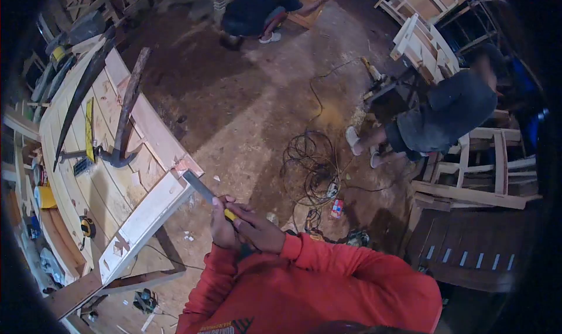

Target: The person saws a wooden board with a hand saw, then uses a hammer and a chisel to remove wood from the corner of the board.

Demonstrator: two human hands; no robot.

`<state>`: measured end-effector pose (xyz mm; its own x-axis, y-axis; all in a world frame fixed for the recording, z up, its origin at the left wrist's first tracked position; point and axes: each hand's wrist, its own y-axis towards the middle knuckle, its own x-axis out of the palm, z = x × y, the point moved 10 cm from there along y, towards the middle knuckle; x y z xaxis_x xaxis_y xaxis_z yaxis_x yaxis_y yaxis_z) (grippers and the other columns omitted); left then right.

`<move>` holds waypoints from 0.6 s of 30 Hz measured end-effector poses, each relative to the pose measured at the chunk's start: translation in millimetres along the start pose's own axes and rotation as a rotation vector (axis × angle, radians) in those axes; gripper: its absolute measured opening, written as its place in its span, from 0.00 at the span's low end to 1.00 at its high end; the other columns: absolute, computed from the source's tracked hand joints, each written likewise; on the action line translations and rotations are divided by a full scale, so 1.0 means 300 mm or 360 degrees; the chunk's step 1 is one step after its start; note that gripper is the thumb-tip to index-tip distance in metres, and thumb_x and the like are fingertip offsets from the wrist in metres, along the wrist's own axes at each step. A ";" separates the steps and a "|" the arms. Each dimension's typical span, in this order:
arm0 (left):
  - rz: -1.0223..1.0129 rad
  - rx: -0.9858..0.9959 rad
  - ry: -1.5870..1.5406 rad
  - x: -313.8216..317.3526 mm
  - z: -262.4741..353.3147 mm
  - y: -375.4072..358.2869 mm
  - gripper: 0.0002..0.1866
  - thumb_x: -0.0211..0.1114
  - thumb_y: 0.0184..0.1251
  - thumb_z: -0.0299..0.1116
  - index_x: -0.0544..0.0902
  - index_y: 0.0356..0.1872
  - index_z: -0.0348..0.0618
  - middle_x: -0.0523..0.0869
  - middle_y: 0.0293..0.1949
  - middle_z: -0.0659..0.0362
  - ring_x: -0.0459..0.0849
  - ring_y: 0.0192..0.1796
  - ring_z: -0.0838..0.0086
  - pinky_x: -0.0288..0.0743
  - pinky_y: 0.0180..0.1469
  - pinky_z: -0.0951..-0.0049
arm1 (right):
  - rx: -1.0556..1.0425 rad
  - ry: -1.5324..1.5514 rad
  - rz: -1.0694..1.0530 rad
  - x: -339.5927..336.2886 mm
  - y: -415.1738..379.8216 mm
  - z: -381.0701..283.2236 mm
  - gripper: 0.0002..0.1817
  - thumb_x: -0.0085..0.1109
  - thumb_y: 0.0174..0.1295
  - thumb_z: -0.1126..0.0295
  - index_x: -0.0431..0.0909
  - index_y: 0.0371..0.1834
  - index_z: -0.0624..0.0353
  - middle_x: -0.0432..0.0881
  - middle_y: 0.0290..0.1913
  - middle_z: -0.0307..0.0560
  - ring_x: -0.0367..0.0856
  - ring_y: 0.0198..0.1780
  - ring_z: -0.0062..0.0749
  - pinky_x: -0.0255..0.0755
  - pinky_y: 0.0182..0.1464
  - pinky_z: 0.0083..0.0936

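Observation:
My left hand (pixel 223 229) and my right hand (pixel 260 231) are both closed around a chisel-like tool (pixel 202 188) with a flat grey blade and a yellow part on its handle. My fingers hide most of the handle. Its blade points up and left, with the tip right at the corner of a pale wooden frame rail (pixel 143 226). That rail runs along the near end of a planked wooden panel (pixel 111 196), just left of my hands.
On the panel lie a hammer (pixel 99 154), a yellow strip (pixel 89 129), a long dark curved piece (pixel 82 103) and a tape measure (pixel 88 226). Coiled cable (pixel 310 164) covers floor ahead. One person (pixel 448 112) bends at right; another (pixel 257 9) crouches at the back.

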<state>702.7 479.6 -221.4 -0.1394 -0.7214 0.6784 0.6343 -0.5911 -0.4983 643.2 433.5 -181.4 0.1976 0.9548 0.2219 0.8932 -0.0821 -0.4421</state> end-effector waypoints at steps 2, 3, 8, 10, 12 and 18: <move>0.0051 -0.0011 0.0039 0.007 0.010 -0.007 0.24 0.40 0.88 0.55 0.71 0.51 0.42 0.85 0.32 0.49 0.87 0.38 0.58 0.85 0.44 0.59 | -0.0155 -0.0121 0.0014 -0.005 0.017 0.018 0.29 0.45 0.84 0.62 0.58 0.84 0.58 0.63 0.81 0.51 0.65 0.78 0.37 0.58 0.78 0.31; 0.0041 0.0027 0.0059 0.003 0.011 -0.001 0.24 0.40 0.88 0.55 0.71 0.50 0.42 0.84 0.30 0.51 0.87 0.37 0.59 0.85 0.44 0.60 | -0.0199 -0.0164 0.0019 -0.003 0.018 0.007 0.29 0.45 0.84 0.62 0.57 0.84 0.58 0.62 0.82 0.51 0.65 0.78 0.37 0.58 0.78 0.31; 0.0064 0.0129 0.0093 -0.006 0.013 0.019 0.23 0.40 0.88 0.53 0.70 0.48 0.40 0.77 0.22 0.58 0.84 0.34 0.64 0.84 0.45 0.60 | -0.0168 -0.0169 -0.0021 -0.005 0.019 0.009 0.30 0.43 0.84 0.62 0.55 0.84 0.60 0.58 0.84 0.49 0.62 0.80 0.37 0.57 0.78 0.30; 0.0048 0.0136 0.0083 -0.014 0.006 0.025 0.23 0.40 0.88 0.53 0.70 0.47 0.41 0.78 0.23 0.58 0.84 0.34 0.64 0.84 0.45 0.60 | -0.0143 -0.0196 -0.0026 -0.006 0.021 0.016 0.30 0.42 0.84 0.63 0.55 0.85 0.59 0.58 0.84 0.49 0.64 0.79 0.38 0.59 0.78 0.30; 0.0042 0.0127 0.0054 -0.022 0.000 0.030 0.23 0.41 0.88 0.53 0.70 0.47 0.42 0.79 0.25 0.57 0.84 0.34 0.64 0.84 0.45 0.59 | -0.0124 -0.0231 -0.0009 -0.006 0.021 0.018 0.30 0.42 0.84 0.63 0.54 0.85 0.58 0.60 0.84 0.49 0.66 0.78 0.39 0.61 0.76 0.30; 0.0089 0.0082 0.0116 -0.006 0.017 0.021 0.23 0.42 0.87 0.56 0.72 0.45 0.45 0.82 0.30 0.53 0.85 0.33 0.62 0.85 0.42 0.58 | -0.0161 -0.0253 0.0014 -0.014 0.029 0.022 0.30 0.42 0.83 0.64 0.55 0.85 0.57 0.63 0.82 0.51 0.69 0.76 0.40 0.64 0.74 0.31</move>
<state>710.8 479.1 -223.2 -0.1562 -0.7781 0.6084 0.6808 -0.5311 -0.5045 647.4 430.7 -191.9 0.1467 0.9863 0.0748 0.9292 -0.1115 -0.3523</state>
